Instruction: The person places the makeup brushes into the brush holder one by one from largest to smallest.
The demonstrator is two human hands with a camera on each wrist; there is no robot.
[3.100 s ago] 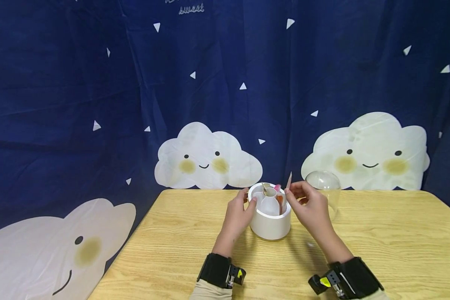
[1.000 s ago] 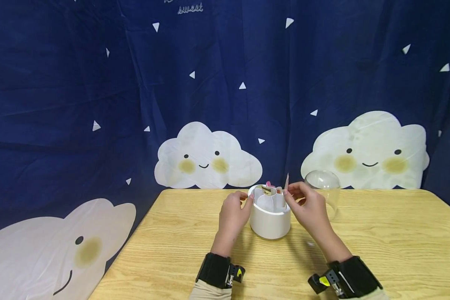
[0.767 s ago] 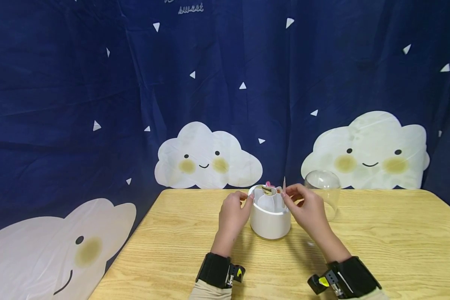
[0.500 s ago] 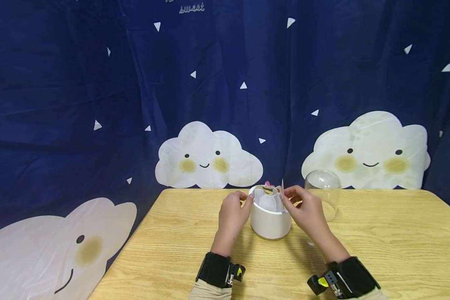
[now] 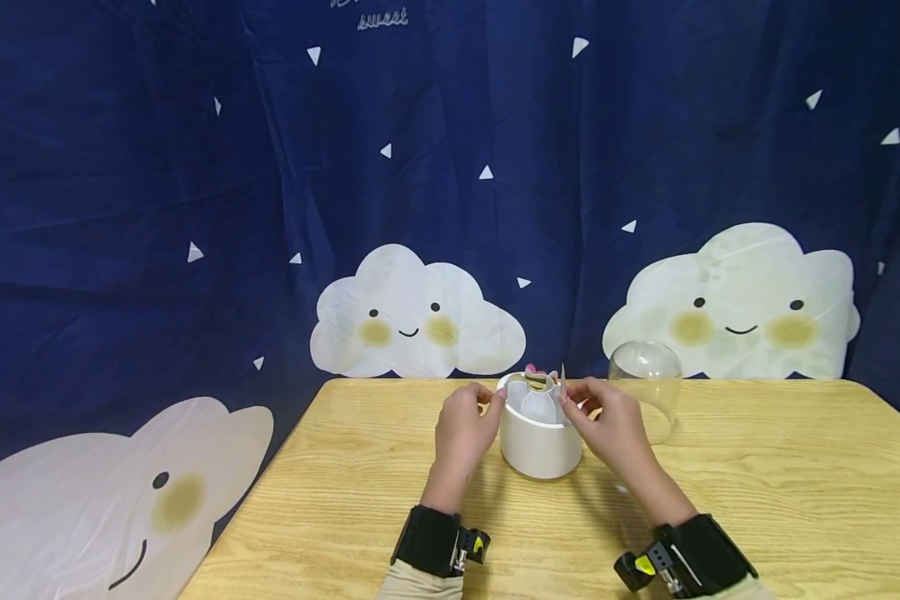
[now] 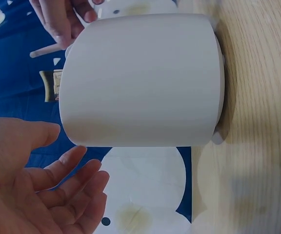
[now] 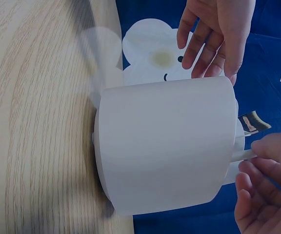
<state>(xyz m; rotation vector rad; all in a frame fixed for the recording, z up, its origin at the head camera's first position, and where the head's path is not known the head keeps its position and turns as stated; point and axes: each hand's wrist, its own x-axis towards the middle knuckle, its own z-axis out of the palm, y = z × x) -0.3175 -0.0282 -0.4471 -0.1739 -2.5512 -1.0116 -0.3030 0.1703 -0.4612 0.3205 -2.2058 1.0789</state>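
A white round organizer [image 5: 542, 450] with inner compartments stands upright on the table. My left hand [image 5: 462, 427] is at its left rim, the thumb by the edge and the fingers loosely spread along the outside. In the left wrist view, that hand's thumb and forefinger lie close to the rim without curling round it. My right hand [image 5: 613, 423] pinches a thin, pale, pointed stick [image 5: 563, 382] over the right side of the organizer, its point up. The stick's lower part goes down behind the rim. A dark-and-gold flat piece [image 7: 254, 122] sticks up from the middle compartment.
A clear dome cover [image 5: 648, 392] stands on the wooden table [image 5: 330, 500], just right of the organizer and partly behind my right hand. Something pink [image 5: 531, 368] shows at the organizer's back. A blue curtain [image 5: 450, 167] with clouds hangs behind the table's far edge.
The organizer's inner part has turned, taking the pink and orange pieces toward the back. My right hand has moved left and slightly down with the stick, which now stands more upright.
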